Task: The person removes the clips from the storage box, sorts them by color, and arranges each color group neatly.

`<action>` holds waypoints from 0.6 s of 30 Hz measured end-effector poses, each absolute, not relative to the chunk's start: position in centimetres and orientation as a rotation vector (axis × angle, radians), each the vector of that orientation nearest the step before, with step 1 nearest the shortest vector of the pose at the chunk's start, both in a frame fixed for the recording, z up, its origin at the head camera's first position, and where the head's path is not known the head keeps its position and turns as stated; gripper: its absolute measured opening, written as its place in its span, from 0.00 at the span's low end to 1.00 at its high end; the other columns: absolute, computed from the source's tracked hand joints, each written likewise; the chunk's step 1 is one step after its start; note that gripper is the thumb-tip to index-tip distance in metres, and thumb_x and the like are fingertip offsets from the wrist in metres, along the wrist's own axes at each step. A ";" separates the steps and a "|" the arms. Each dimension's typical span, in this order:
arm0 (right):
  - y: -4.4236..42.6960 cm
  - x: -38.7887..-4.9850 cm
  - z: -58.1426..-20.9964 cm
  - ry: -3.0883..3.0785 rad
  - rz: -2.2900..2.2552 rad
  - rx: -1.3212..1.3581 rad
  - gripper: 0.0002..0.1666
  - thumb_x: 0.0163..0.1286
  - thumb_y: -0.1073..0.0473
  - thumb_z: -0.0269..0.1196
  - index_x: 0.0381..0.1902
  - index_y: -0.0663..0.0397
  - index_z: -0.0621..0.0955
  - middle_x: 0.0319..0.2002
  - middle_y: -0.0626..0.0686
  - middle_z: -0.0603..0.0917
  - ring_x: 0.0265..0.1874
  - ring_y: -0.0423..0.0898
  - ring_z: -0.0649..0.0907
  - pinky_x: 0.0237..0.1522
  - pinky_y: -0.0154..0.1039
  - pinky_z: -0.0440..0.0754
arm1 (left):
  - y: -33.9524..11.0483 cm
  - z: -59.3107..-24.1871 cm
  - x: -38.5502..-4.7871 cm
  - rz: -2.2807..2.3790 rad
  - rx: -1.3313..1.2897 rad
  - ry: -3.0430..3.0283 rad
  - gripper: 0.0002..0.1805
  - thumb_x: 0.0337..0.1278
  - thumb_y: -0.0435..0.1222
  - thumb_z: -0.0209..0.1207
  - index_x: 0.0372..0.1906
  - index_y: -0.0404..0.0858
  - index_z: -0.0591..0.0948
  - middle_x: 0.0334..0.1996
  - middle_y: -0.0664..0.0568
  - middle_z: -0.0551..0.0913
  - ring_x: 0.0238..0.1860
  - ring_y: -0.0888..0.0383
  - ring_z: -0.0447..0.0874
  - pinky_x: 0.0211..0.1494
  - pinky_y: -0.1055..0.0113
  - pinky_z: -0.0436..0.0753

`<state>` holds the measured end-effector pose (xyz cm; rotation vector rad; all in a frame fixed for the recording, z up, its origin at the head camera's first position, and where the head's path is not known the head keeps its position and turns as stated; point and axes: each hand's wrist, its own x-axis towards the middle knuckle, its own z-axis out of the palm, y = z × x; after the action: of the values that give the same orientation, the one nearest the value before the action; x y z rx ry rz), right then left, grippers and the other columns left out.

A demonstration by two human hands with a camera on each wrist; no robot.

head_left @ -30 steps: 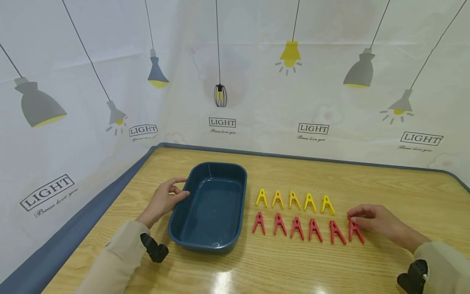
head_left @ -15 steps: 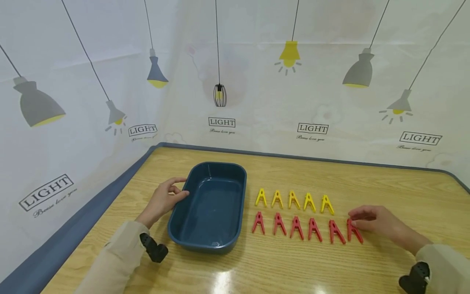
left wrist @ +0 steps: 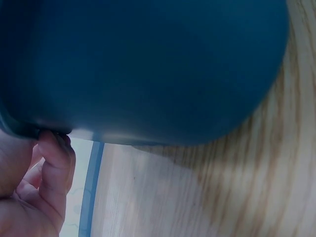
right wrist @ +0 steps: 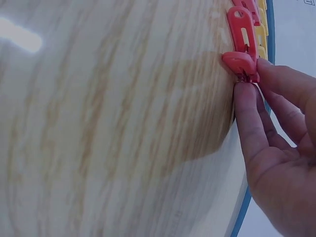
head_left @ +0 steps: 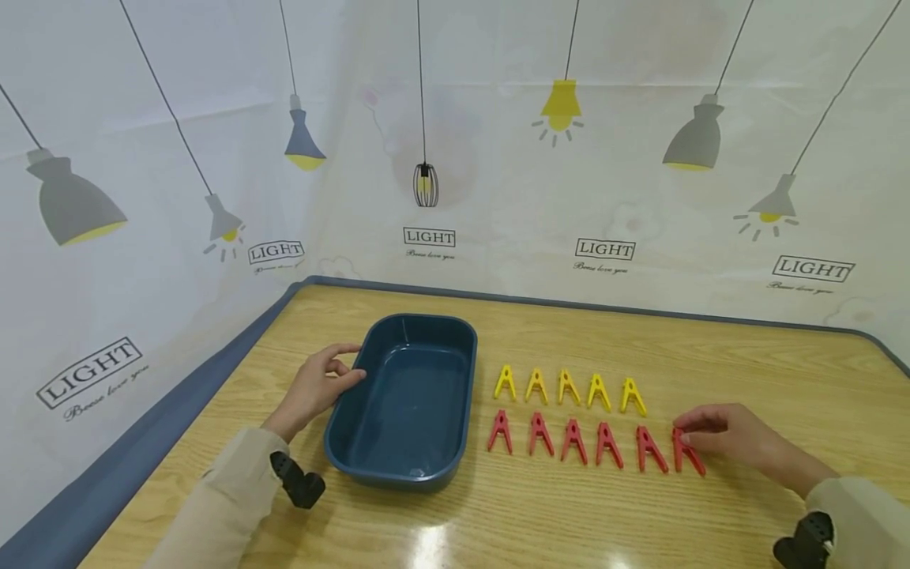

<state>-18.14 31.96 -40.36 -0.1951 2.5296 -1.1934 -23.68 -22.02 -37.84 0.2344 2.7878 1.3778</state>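
Observation:
A deep dark-blue plastic tub (head_left: 415,407) stands on the wooden table. My left hand (head_left: 316,389) holds its left rim, thumb over the edge; the left wrist view shows curled fingers (left wrist: 57,163) against the rim's underside. To the tub's right lies a row of red clothespins (head_left: 573,442), with yellow clothespins (head_left: 567,387) in a row behind. At the right end of the red row, my right hand (head_left: 735,438) pinches the top of the last red clothespin (head_left: 686,458), which lies on the table. In the right wrist view, thumb and forefinger meet at that clothespin's end (right wrist: 241,60).
The wooden tabletop (head_left: 569,521) has a blue-grey border (head_left: 554,302) along its back. Behind it hangs a pale cloth (head_left: 498,158) printed with lamps. A black wrist camera (head_left: 302,484) sits on the left sleeve, another black camera (head_left: 806,541) on the right.
The right hand has dropped slightly toward the table's near side, and the end red clothespin has turned a little under its fingers. Left hand and tub stay put.

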 end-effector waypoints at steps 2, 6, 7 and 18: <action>32.0 -18.1 -40.3 2.526 -1.194 -0.206 0.27 0.60 0.54 0.60 0.48 0.72 0.74 0.41 0.58 0.79 0.34 0.35 0.77 0.35 0.34 0.76 | -22.0 -37.8 -23.7 1.380 0.241 2.784 0.24 0.55 0.35 0.57 0.57 0.35 0.69 0.23 0.45 0.76 0.13 0.60 0.64 0.18 0.68 0.67; 32.1 -18.0 -40.2 2.521 -1.203 -0.207 0.28 0.61 0.54 0.59 0.49 0.74 0.72 0.42 0.59 0.79 0.34 0.35 0.77 0.35 0.34 0.76 | -22.0 -37.8 -23.9 1.391 0.254 2.768 0.24 0.55 0.35 0.57 0.58 0.35 0.68 0.23 0.45 0.76 0.12 0.60 0.64 0.18 0.68 0.68; 32.1 -18.0 -40.2 2.521 -1.204 -0.204 0.28 0.61 0.54 0.59 0.50 0.74 0.71 0.42 0.59 0.78 0.34 0.34 0.77 0.35 0.34 0.76 | -22.0 -37.8 -23.9 1.393 0.259 2.763 0.24 0.55 0.36 0.56 0.58 0.35 0.68 0.24 0.45 0.76 0.12 0.60 0.64 0.18 0.68 0.68; 31.9 -18.0 -40.6 2.527 -1.242 -0.352 0.22 0.61 0.59 0.59 0.45 0.75 0.74 0.38 0.60 0.79 0.31 0.32 0.76 0.32 0.33 0.77 | -22.4 -37.7 -23.9 1.381 0.217 2.709 0.26 0.57 0.39 0.55 0.60 0.37 0.66 0.27 0.44 0.76 0.20 0.57 0.71 0.22 0.63 0.75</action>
<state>-18.02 31.94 -40.56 -0.3525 2.5275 -1.2424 -23.90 -22.40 -37.71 0.2166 2.7091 1.3808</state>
